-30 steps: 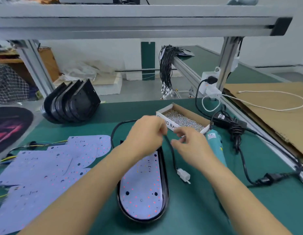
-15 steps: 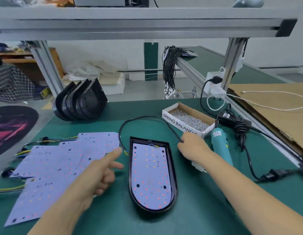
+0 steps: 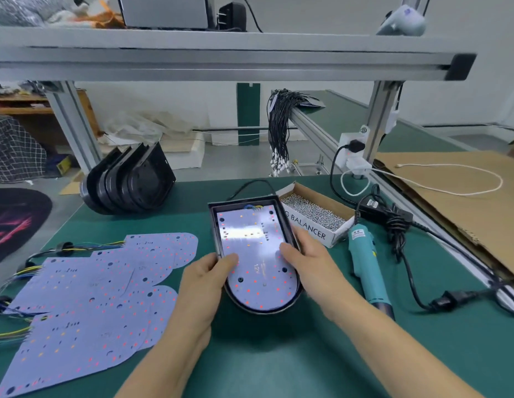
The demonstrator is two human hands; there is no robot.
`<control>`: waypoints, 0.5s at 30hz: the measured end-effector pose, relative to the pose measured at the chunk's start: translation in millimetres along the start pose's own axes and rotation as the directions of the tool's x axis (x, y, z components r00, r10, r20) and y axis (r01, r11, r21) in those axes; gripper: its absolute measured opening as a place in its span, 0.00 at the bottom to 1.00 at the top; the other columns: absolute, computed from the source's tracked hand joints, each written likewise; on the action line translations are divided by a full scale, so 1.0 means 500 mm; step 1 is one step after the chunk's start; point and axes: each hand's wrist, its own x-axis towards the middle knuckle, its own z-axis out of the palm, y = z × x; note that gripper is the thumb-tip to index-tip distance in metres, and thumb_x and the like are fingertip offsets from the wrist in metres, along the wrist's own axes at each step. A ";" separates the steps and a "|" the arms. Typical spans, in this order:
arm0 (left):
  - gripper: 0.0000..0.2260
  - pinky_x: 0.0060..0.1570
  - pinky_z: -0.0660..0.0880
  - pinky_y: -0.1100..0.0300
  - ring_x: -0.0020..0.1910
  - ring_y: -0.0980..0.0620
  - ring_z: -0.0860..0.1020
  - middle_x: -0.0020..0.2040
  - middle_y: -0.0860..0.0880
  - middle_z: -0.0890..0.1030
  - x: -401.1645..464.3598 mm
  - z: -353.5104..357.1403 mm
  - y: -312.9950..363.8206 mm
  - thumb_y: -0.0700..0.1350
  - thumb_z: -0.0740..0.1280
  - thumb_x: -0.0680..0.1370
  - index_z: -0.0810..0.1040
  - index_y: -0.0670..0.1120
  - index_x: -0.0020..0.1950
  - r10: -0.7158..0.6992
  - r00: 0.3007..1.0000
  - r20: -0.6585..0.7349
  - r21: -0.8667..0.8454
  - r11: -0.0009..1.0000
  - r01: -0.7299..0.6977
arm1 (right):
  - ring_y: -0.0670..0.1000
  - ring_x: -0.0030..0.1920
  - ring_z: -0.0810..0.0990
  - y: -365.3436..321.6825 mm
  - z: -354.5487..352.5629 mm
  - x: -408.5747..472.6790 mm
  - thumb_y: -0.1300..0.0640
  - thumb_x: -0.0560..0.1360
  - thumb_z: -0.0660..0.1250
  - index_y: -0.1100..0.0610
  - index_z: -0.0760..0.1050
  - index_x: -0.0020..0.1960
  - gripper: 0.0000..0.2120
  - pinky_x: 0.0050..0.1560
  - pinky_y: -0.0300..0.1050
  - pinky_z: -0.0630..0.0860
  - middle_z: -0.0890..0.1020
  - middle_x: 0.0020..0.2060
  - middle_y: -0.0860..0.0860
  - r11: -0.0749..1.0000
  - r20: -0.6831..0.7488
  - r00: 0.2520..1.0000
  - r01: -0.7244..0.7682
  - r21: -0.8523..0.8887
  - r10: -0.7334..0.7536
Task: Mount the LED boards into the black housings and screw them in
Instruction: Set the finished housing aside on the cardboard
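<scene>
I see my left hand [image 3: 205,278] and right hand [image 3: 306,264] gripping the black housing [image 3: 251,307] from both sides, thumbs pressed on the LED board [image 3: 254,254] seated inside it. The housing sits mid-bench on the green mat [image 3: 278,354], tilted up toward me, with bare mat in front. The board is pale, dotted red, with glare across it. Left lie several loose LED boards [image 3: 100,297]; behind stand about five spare housings [image 3: 129,180]. Right: one screw box [image 3: 314,215], one teal screwdriver [image 3: 366,259].
</scene>
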 end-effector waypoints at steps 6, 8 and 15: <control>0.28 0.24 0.51 0.66 0.23 0.54 0.53 0.25 0.52 0.67 0.025 0.039 0.049 0.72 0.61 0.64 0.80 0.47 0.37 -0.186 0.912 0.365 -0.335 0.888 0.316 | 0.38 0.53 0.79 -0.072 -0.062 -0.023 0.68 0.80 0.57 0.43 0.75 0.58 0.21 0.52 0.33 0.74 0.82 0.52 0.35 0.960 -0.086 0.960 0.274 0.062 -0.268; 0.31 0.36 0.67 0.65 0.32 0.49 0.65 0.38 0.45 0.74 0.050 0.072 0.060 0.71 0.63 0.67 0.82 0.44 0.49 -0.219 0.875 0.431 -0.401 0.823 0.403 | 0.41 0.57 0.79 -0.089 -0.088 -0.032 0.67 0.80 0.58 0.44 0.75 0.60 0.20 0.57 0.39 0.74 0.82 0.55 0.38 0.952 -0.113 0.949 0.301 0.053 -0.294; 0.20 0.27 0.73 0.65 0.25 0.51 0.75 0.29 0.49 0.77 0.117 0.234 0.128 0.44 0.59 0.78 0.77 0.45 0.27 -0.224 0.841 0.493 -0.501 0.717 0.485 | 0.46 0.61 0.78 -0.096 -0.196 -0.083 0.65 0.80 0.58 0.48 0.74 0.65 0.19 0.65 0.50 0.72 0.81 0.58 0.42 0.953 -0.255 0.920 0.303 -0.018 -0.297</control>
